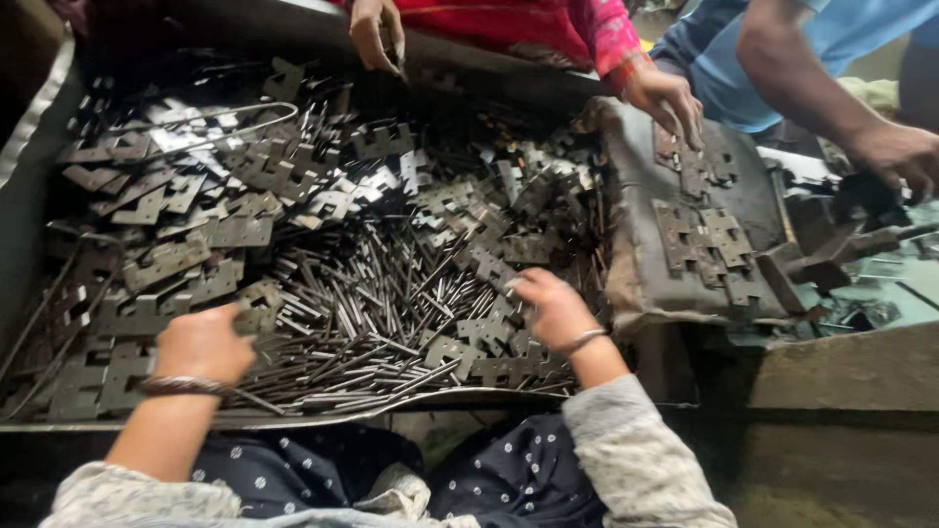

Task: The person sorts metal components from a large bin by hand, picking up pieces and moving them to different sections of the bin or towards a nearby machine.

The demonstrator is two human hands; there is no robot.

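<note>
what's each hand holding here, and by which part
The left hand grips a metal hinge plate by one end. The right hand rests on the hinge plates; any hold cannot be told.

Dull grey stamped steel in the hinge plates (pixel 235 232), flat and matt, with faint sheen along cut edges. Brighter bare metal in the thin pins (pixel 362 303), smooth and slightly glossy. Worn sheet metal in the tray (pixel 29 127), scuffed at its left rim. Coarse, grimy cloth over the pad (pixel 636 244) at the tray's right edge. Polished metal in both bangles (pixel 183 386).

Metal workshop, heaped hinge plates (pixel 245 176), pins (pixel 372 303)
</note>
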